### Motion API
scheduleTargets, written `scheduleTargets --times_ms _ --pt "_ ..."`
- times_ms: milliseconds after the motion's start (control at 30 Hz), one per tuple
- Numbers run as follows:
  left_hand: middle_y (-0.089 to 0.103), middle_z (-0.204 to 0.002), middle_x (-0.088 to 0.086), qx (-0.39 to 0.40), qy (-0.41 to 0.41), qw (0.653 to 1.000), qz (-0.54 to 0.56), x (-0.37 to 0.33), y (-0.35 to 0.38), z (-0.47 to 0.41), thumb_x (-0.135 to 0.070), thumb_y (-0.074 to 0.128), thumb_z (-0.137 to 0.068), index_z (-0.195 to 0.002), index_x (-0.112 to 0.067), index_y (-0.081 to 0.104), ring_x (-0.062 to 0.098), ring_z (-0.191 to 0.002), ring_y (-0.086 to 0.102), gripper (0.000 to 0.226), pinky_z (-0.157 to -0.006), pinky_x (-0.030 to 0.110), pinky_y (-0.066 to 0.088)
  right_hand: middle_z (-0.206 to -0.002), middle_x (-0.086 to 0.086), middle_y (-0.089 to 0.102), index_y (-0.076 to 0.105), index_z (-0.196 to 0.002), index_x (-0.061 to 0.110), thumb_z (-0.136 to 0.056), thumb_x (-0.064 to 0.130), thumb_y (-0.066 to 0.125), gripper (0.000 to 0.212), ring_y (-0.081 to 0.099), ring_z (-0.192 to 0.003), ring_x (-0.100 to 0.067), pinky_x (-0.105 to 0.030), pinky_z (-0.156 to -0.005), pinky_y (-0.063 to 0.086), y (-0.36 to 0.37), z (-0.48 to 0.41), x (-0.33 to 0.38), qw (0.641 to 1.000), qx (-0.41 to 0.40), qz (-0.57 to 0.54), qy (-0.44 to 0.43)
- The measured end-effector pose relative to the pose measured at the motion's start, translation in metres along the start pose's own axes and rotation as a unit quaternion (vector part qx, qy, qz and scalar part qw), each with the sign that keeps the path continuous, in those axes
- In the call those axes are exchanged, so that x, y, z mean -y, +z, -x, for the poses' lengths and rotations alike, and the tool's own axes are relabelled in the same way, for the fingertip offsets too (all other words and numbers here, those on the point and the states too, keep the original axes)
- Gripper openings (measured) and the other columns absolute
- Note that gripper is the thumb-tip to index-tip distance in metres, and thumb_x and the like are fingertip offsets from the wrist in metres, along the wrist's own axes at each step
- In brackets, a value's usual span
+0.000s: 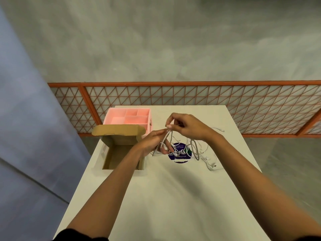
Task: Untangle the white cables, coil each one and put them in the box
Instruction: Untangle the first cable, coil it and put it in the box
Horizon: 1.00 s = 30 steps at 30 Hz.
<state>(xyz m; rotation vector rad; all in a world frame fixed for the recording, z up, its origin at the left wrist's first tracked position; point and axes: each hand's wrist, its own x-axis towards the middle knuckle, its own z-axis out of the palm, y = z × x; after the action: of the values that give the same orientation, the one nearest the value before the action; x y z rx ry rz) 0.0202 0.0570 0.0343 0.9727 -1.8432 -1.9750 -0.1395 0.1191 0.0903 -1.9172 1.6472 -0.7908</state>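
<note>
Both pinch the white cables [197, 152]: left hand [152, 142], right hand [190, 127]; tease loops apart gently, cardboard box [119, 136] at nine o'clock.

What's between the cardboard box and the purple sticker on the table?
Head view: the left hand, gripping strands of the white cables, hangs between the cardboard box and the purple sticker.

One round dark-blue sticker [180, 147] lies flat on the tabletop [156, 197]. Small white print on its upper arc reads "keep our" and "clean". The lower arc reads "you go". The large centre lettering is crossed by the white cables [193, 147] and is not legible.
</note>
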Motion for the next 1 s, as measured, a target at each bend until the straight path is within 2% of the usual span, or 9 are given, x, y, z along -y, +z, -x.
scheduleTargets --times_ms 67,167,233,333,500,667,800,900,1000 --pt "0.053 -0.045 0.006 0.060 -0.001 0.996 0.065 0.002 0.001 0.003 -0.028 0.031 -0.104 -0.122 -0.026 0.058 0.010 -0.034 0.044 0.033 -0.078 0.034 0.058 -0.070 -0.001 0.050 0.060 -0.104 0.010 -0.094 0.021 0.058 0.016 0.054 -0.066 -0.012 -0.017 -0.065 0.050 -0.005 -0.003 0.000 0.997 -0.005 -0.080 0.014" --pt "0.037 -0.039 0.000 0.112 0.025 0.977 0.177 0.004 0.000 0.005 -0.024 0.025 -0.103 -0.114 -0.025 0.068 0.006 -0.025 0.022 0.044 -0.060 0.024 0.053 -0.070 0.001 0.049 0.059 -0.103 0.012 -0.093 0.021 0.059 0.013 0.047 -0.067 -0.010 -0.018 -0.062 0.041 -0.012 -0.008 -0.003 0.994 -0.028 -0.106 0.014" --pt "0.033 -0.038 -0.002 0.120 0.034 0.968 0.217 0.006 0.000 0.005 -0.022 0.026 -0.102 -0.113 -0.018 0.067 0.005 -0.025 0.021 0.042 -0.048 0.019 0.041 -0.069 0.002 0.049 0.058 -0.102 0.013 -0.093 0.020 0.059 0.011 0.049 -0.068 -0.009 -0.020 -0.064 0.039 -0.015 -0.010 -0.005 0.990 -0.049 -0.134 0.014" --pt "0.033 -0.036 -0.004 0.135 0.039 0.947 0.288 0.008 0.005 0.007 -0.024 0.034 -0.097 -0.107 -0.012 0.065 0.003 -0.025 0.022 0.035 -0.040 0.017 0.031 -0.067 0.003 0.050 0.058 -0.103 0.010 -0.092 0.016 0.060 0.012 0.050 -0.066 -0.007 -0.017 -0.065 0.039 -0.014 -0.013 -0.008 0.980 -0.087 -0.178 0.015" --pt "0.033 -0.034 -0.006 0.152 0.029 0.924 0.350 0.010 0.006 0.007 -0.028 0.032 -0.099 -0.094 -0.009 0.055 0.006 -0.026 0.014 0.030 -0.036 0.015 0.030 -0.070 -0.007 0.051 0.058 -0.102 0.008 -0.091 0.016 0.061 0.013 0.053 -0.065 -0.006 -0.021 -0.071 0.041 -0.007 -0.012 -0.020 0.966 -0.131 -0.221 0.025" --pt "0.038 -0.040 -0.005 0.189 0.018 0.914 0.359 0.011 0.006 0.002 -0.025 0.030 -0.101 -0.093 -0.008 0.052 0.006 -0.030 0.013 0.029 -0.033 0.013 0.028 -0.070 0.002 0.055 0.061 -0.100 0.006 -0.092 0.018 0.060 0.015 0.052 -0.062 0.001 -0.012 -0.067 0.042 0.004 -0.011 -0.029 0.955 -0.181 -0.227 0.054" --pt "0.042 -0.048 -0.007 0.204 0.023 0.909 0.364 0.015 0.001 -0.001 -0.023 0.037 -0.099 -0.091 -0.009 0.051 0.005 -0.034 0.018 0.022 -0.033 0.013 0.026 -0.073 0.004 0.059 0.071 -0.095 0.014 -0.095 0.035 0.054 0.027 0.048 -0.064 -0.007 -0.022 -0.066 0.039 0.007 -0.004 -0.035 0.979 -0.132 -0.126 0.092" --pt "0.040 -0.048 -0.008 0.189 0.035 0.918 0.347 0.013 -0.005 -0.001 -0.026 0.059 -0.091 -0.090 -0.010 0.051 0.004 -0.036 0.018 0.018 -0.033 0.013 0.025 -0.054 0.016 0.047 0.072 -0.096 0.014 -0.097 0.038 0.047 0.034 0.044 -0.052 0.003 -0.013 -0.056 0.033 0.002 0.002 -0.034 0.988 -0.016 -0.113 0.104" --pt "0.039 -0.048 -0.008 0.168 0.033 0.927 0.334 0.010 -0.007 -0.003 -0.025 0.052 -0.093 -0.089 -0.010 0.050 0.005 -0.037 0.016 0.016 -0.032 0.012 0.025 -0.057 0.002 0.037 0.069 -0.093 0.016 -0.098 0.036 0.047 0.030 0.033 -0.047 -0.004 -0.019 -0.055 0.030 0.006 0.000 -0.031 0.994 -0.011 -0.083 0.070"
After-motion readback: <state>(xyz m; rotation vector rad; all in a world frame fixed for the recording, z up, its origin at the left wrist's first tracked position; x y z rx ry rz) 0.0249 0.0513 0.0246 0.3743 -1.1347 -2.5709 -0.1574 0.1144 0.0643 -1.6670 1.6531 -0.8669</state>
